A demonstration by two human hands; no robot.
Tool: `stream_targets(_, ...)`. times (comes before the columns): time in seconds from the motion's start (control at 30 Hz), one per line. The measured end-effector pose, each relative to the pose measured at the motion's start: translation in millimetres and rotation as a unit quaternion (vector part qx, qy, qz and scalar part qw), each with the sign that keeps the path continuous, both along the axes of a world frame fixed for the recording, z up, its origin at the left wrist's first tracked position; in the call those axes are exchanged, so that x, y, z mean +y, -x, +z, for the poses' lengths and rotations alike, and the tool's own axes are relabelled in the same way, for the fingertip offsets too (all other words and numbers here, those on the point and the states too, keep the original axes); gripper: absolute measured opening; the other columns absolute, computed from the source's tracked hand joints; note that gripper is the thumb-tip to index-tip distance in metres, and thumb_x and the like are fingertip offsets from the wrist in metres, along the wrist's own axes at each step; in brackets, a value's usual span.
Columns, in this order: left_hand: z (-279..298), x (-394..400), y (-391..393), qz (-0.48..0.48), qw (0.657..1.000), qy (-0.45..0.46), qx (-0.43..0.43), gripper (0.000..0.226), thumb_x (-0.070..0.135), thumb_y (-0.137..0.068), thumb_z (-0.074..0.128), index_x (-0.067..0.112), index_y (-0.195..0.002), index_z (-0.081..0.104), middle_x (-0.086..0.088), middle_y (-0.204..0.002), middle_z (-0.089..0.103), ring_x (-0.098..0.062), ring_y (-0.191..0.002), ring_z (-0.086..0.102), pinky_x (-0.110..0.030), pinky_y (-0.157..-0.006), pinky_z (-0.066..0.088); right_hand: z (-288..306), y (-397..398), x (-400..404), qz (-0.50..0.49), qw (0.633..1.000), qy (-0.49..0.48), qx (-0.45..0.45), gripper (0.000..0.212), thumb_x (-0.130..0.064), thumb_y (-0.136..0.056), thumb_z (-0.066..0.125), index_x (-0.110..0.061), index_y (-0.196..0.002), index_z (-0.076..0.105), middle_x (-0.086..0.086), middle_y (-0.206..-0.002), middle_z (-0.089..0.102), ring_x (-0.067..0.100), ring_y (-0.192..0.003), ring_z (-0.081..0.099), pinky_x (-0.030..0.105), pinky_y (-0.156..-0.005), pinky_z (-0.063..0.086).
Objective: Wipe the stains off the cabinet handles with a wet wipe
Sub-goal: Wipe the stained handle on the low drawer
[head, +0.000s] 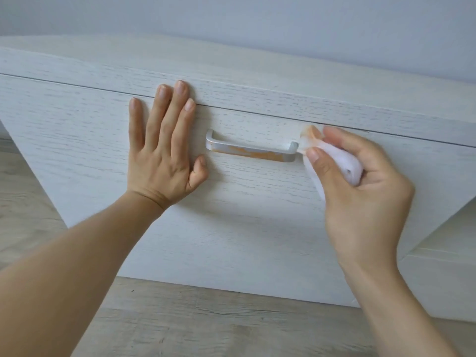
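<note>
Right hand [360, 186] pinching a bunched wet wipe [337, 161], its orange-stained tip touching the right end of the silver handle [251, 150], orange smears left of the grip, wipe's bulk hidden in the palm, left hand [164, 148] flat, fingers spread on the white drawer front [231, 215], both forearms cut off by the frame.

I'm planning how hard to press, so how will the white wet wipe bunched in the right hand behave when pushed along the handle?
The white wet wipe looks soft: it folds between the right hand's fingers, so it will probably mould around the silver metal handle. Its loose edge hangs limp, so it may drag. It already carries orange stain, so it could smear.
</note>
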State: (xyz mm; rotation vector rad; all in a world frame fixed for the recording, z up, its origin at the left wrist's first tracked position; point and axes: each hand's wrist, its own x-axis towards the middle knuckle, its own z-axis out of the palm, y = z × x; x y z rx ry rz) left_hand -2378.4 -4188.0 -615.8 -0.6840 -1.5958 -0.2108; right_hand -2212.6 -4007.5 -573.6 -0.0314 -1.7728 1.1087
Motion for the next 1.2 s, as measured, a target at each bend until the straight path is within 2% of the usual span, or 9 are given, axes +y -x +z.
stream_targets(0.1,-0.5,0.3,-0.2,0.002,1.000,-0.001,0.003,0.061,0.039,-0.094,0.025,-0.002,-0.139,0.022,-0.021,-0.143,0.027,-0.017,-0.146,-0.002,-0.045,-0.117,0.002,-3.7,-2.0,8.9,-0.062,0.990,-0.127,-0.011,0.018,-0.015,-0.084,0.070,-0.022,-0.101,0.070,-0.001,-0.100,0.061,-0.003,-0.093,0.056,0.004,-0.084,0.038)
stream_targets(0.2,-0.2,0.2,-0.2,0.004,1.000,-0.006,0.006,0.064,0.036,-0.089,0.031,-0.001,-0.140,0.022,-0.021,-0.143,0.027,-0.017,-0.145,-0.001,-0.045,-0.117,0.002,-12.3,4.6,10.9,-0.077,0.982,-0.172,-0.011,0.011,-0.006,-0.083,0.070,-0.011,-0.092,0.074,0.000,-0.095,0.060,-0.008,-0.086,0.053,0.002,-0.078,0.039)
stream_targets(0.43,0.1,0.9,-1.2,0.003,1.000,-0.009,0.006,0.066,0.034,-0.086,0.034,-0.002,-0.140,0.022,-0.022,-0.143,0.028,-0.017,-0.145,-0.001,-0.046,-0.116,0.003,-17.2,15.6,-3.4,-0.022,0.998,-0.051,0.026,0.016,-0.007,-0.084,0.068,-0.010,-0.099,0.072,-0.002,-0.092,0.066,-0.005,-0.087,0.061,0.011,-0.077,0.048)
stream_targets(0.53,-0.2,1.3,-1.5,0.002,1.000,-0.009,0.008,0.065,0.034,-0.087,0.034,-0.002,-0.141,0.021,-0.022,-0.143,0.028,-0.017,-0.145,-0.002,-0.047,-0.116,0.003,-16.3,17.7,-8.3,-0.003,1.000,0.000,0.029,0.022,-0.008,-0.085,0.068,-0.012,-0.107,0.068,-0.005,-0.096,0.065,-0.008,-0.090,0.060,0.007,-0.080,0.045)
stream_targets(0.67,0.2,0.9,-2.0,0.005,1.000,-0.009,0.006,0.065,0.034,-0.087,0.033,-0.001,-0.141,0.021,-0.021,-0.144,0.026,-0.017,-0.145,-0.002,-0.046,-0.116,0.002,-13.6,20.3,-15.1,0.016,0.985,0.160,0.056,0.025,-0.013,-0.078,0.076,-0.019,-0.100,0.067,0.000,-0.101,0.067,0.005,-0.095,0.064,0.021,-0.086,0.050)
stream_targets(0.83,1.7,1.0,-2.7,0.007,1.000,-0.010,0.005,0.064,0.034,-0.088,0.032,-0.002,-0.140,0.023,-0.021,-0.143,0.027,-0.016,-0.145,-0.002,-0.045,-0.117,0.002,-8.1,20.7,-25.3,0.000,0.991,0.125,0.037,0.015,-0.020,-0.081,0.073,-0.015,-0.095,0.073,0.002,-0.101,0.065,-0.002,-0.091,0.061,0.009,-0.080,0.045)
stream_targets(0.9,1.1,0.9,-3.0,0.010,1.000,-0.011,0.005,0.064,0.034,-0.088,0.032,-0.002,-0.140,0.023,-0.022,-0.143,0.028,-0.016,-0.145,-0.001,-0.045,-0.117,0.002,-10.6,17.1,-31.0,-0.013,0.995,0.097,0.025,0.018,-0.029,-0.087,0.065,-0.018,-0.100,0.071,-0.005,-0.099,0.065,-0.001,-0.089,0.061,0.012,-0.081,0.046)
stream_targets(0.97,0.8,1.4,-3.3,0.010,1.000,-0.010,0.005,0.063,0.035,-0.089,0.032,-0.002,-0.140,0.023,-0.022,-0.143,0.030,-0.017,-0.145,0.001,-0.044,-0.117,0.002,-14.6,14.2,-32.3,-0.021,0.997,0.076,0.020,0.019,-0.025,-0.092,0.060,-0.018,-0.106,0.071,-0.005,-0.101,0.067,0.002,-0.090,0.064,0.017,-0.081,0.049)
stream_targets(1.2,0.6,2.2,-3.8,0.013,1.000,-0.005,0.003,0.064,0.033,-0.088,0.033,-0.003,-0.140,0.024,-0.024,-0.142,0.032,-0.030,-0.144,0.010,-0.044,-0.117,0.002,-10.7,19.2,-23.5,-0.009,0.992,0.123,0.028,0.015,-0.015,-0.088,0.067,-0.019,-0.102,0.072,-0.007,-0.098,0.072,0.002,-0.091,0.066,0.029,-0.087,0.054)
